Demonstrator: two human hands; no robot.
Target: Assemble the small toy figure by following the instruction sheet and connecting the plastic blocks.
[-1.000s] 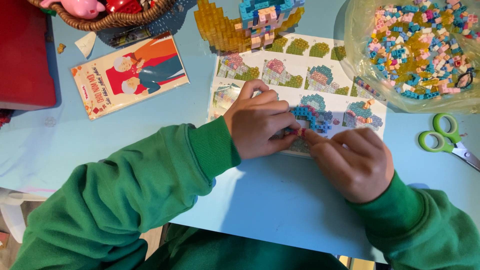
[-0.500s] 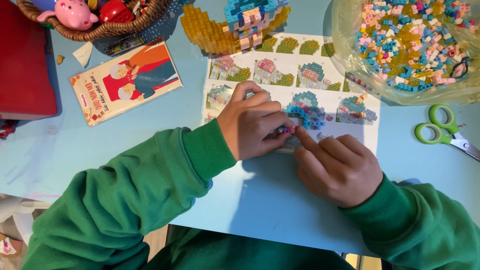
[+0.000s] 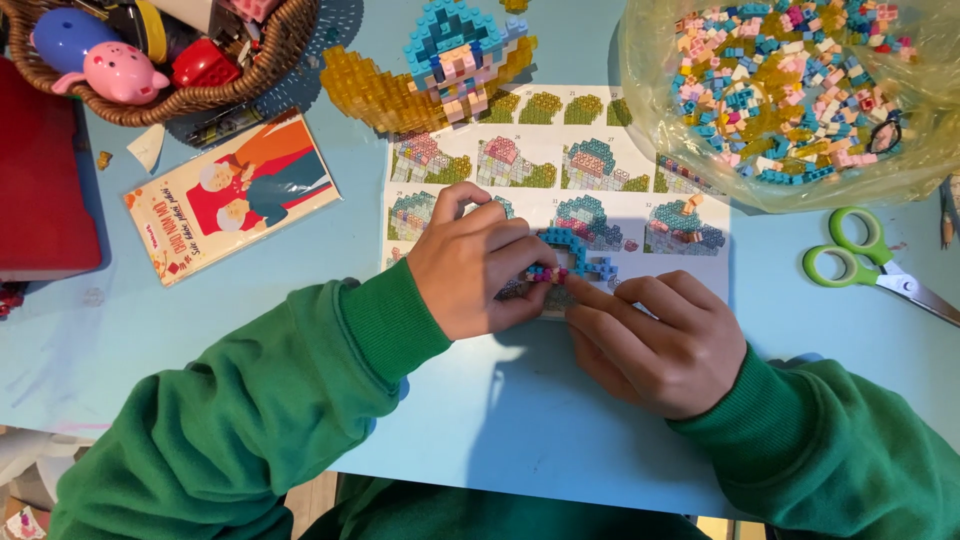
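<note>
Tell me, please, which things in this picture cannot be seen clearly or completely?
- Small brick piece, head view: mostly covered by the left hand and right hand; its full shape is unclear.
- Instruction sheet: its lower part lies under both hands.
- Scissors: blades cut off by the right edge.
- Wicker basket: cut off by the top edge.
- Loose bricks in the plastic bag: too small to count.

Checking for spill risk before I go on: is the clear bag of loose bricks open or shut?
Open. The plastic bag lies spread at the table's top right, its mouth wide and the loose bricks exposed inside.
</note>
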